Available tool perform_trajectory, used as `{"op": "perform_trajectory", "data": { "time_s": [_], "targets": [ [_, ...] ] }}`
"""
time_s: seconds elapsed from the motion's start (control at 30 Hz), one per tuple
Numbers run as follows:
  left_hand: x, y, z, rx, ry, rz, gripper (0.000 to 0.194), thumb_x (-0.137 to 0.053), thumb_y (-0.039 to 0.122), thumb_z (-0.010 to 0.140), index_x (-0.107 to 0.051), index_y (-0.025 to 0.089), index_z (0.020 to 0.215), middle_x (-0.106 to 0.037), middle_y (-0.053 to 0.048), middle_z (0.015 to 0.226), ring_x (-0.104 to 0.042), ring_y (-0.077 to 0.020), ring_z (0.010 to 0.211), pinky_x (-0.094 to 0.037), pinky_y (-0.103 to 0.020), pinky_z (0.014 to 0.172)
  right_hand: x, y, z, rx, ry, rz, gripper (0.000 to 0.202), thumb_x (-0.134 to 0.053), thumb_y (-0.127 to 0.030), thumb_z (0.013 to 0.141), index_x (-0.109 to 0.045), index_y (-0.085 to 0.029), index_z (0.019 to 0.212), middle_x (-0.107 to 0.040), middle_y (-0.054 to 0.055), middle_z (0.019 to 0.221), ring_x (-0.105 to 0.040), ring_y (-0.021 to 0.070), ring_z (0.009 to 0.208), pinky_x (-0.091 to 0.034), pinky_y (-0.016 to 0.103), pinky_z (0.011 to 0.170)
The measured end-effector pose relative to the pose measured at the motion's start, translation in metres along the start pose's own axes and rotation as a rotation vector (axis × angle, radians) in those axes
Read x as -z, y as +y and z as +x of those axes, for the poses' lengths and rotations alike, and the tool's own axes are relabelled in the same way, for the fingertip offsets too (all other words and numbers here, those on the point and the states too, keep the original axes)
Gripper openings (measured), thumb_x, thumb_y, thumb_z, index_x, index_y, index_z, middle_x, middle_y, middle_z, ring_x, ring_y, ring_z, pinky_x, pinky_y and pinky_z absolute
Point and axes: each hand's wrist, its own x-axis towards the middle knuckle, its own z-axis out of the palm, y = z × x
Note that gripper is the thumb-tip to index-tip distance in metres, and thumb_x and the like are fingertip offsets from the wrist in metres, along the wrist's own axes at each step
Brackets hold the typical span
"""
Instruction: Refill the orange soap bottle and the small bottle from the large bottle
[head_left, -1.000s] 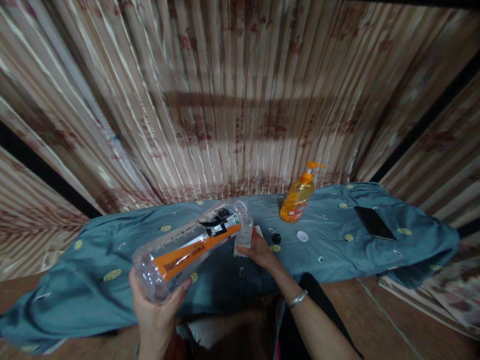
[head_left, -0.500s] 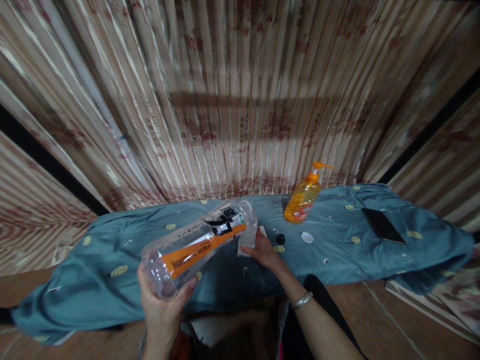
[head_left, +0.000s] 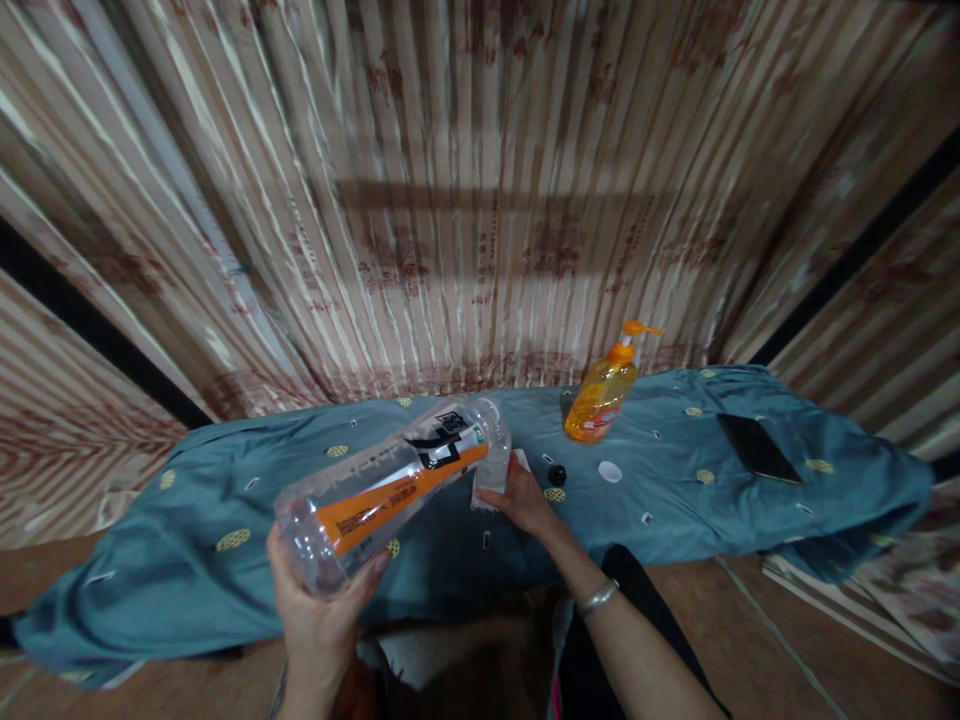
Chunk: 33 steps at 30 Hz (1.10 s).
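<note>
My left hand [head_left: 322, 600] is wrapped round the base of a large clear plastic bottle [head_left: 390, 490] with an orange and black label. The bottle lies tilted, its neck end pointing right and up from my palm. At that end, my right hand [head_left: 521, 497] grips a small clear container [head_left: 493, 468], which meets the bottle's mouth. Whether liquid runs between them I cannot make out. Beneath the container is a white paper-like piece [head_left: 484, 503], partly hidden by my fingers.
A pump bottle [head_left: 600, 400] of orange liquid stands behind to the right. Near my right hand lie a black cap [head_left: 556, 474] and a white round lid [head_left: 609, 471]. A dark phone-like slab [head_left: 757, 447] rests farther right on the teal cloth [head_left: 675, 500]. Striped curtains [head_left: 480, 250] hang behind.
The view has shifted slightly, moving everything a little to the left in the picture. Both hands keep their grips, and the bottle and container stay together.
</note>
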Motion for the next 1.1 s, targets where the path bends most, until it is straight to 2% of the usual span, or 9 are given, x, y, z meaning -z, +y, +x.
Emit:
{"op": "perform_trajectory", "data": {
  "time_s": [0.1, 0.23, 0.47, 0.6, 0.83, 0.97, 1.1],
  "targets": [
    [-0.002, 0.005, -0.005, 0.058, -0.018, -0.049, 0.106, -0.100, 0.039, 0.046, -0.055, 0.021, 0.140, -0.067, -0.014, 0.127, -0.071, -0.0325, 0.107, -0.059, -0.049, 0.096, 0.000, -0.001, -0.001, -0.021, 0.002, -0.010, 0.071, -0.083, -0.029, 0.073, -0.052, -0.021, 0.136, -0.072, 0.011, 0.124, -0.071, 0.0331, 0.116, -0.055, 0.051, 0.103],
    [-0.004, 0.010, -0.008, 0.063, -0.018, -0.060, 0.107, -0.100, 0.038, 0.047, -0.053, 0.022, 0.142, -0.065, -0.014, 0.131, -0.069, -0.0337, 0.112, -0.056, -0.053, 0.101, 0.000, -0.002, -0.001, -0.032, 0.010, -0.023, 0.072, -0.083, -0.028, 0.073, -0.051, -0.021, 0.137, -0.072, 0.011, 0.125, -0.071, 0.0339, 0.118, -0.055, 0.051, 0.103],
    [-0.001, 0.001, -0.003, 0.021, -0.009, -0.079, 0.111, -0.100, 0.041, 0.046, -0.052, 0.022, 0.144, -0.061, -0.018, 0.139, -0.065, -0.0390, 0.123, -0.054, -0.056, 0.104, -0.002, -0.002, -0.001, 0.000, 0.017, -0.027, 0.076, -0.083, -0.027, 0.073, -0.049, -0.020, 0.141, -0.071, 0.013, 0.129, -0.069, 0.0334, 0.123, -0.053, 0.050, 0.107],
    [0.003, -0.005, 0.001, 0.018, -0.020, -0.076, 0.110, -0.101, 0.038, 0.042, -0.053, 0.023, 0.140, -0.063, -0.015, 0.135, -0.067, -0.0365, 0.118, -0.056, -0.052, 0.100, -0.001, -0.004, -0.001, -0.007, -0.006, -0.031, 0.075, -0.083, -0.030, 0.074, -0.049, -0.021, 0.140, -0.071, 0.012, 0.129, -0.068, 0.0334, 0.123, -0.052, 0.050, 0.108],
    [0.005, -0.007, 0.001, 0.038, -0.050, -0.104, 0.107, -0.100, 0.033, 0.047, -0.053, 0.023, 0.143, -0.066, -0.014, 0.130, -0.071, -0.0280, 0.104, -0.061, -0.038, 0.088, 0.003, -0.006, 0.000, 0.007, -0.050, 0.011, 0.079, -0.085, -0.030, 0.072, -0.049, -0.022, 0.141, -0.069, 0.012, 0.133, -0.066, 0.0335, 0.126, -0.050, 0.050, 0.109],
    [0.005, -0.007, 0.000, -0.008, -0.029, -0.116, 0.101, -0.100, 0.032, 0.050, -0.056, 0.025, 0.141, -0.067, -0.011, 0.128, -0.070, -0.0238, 0.101, -0.060, -0.033, 0.085, 0.005, -0.006, 0.000, 0.024, -0.068, 0.030, 0.084, -0.085, -0.025, 0.070, -0.047, -0.022, 0.145, -0.067, 0.012, 0.137, -0.065, 0.0332, 0.127, -0.049, 0.051, 0.112],
    [0.008, -0.007, 0.003, 0.031, -0.051, -0.135, 0.104, -0.101, 0.026, 0.045, -0.057, 0.024, 0.140, -0.067, -0.012, 0.130, -0.071, -0.0232, 0.100, -0.061, -0.031, 0.083, 0.005, -0.005, 0.001, 0.046, -0.068, 0.044, 0.081, -0.081, -0.019, 0.070, -0.049, -0.021, 0.144, -0.066, 0.012, 0.138, -0.065, 0.0326, 0.127, -0.049, 0.050, 0.112]
  ]
}}
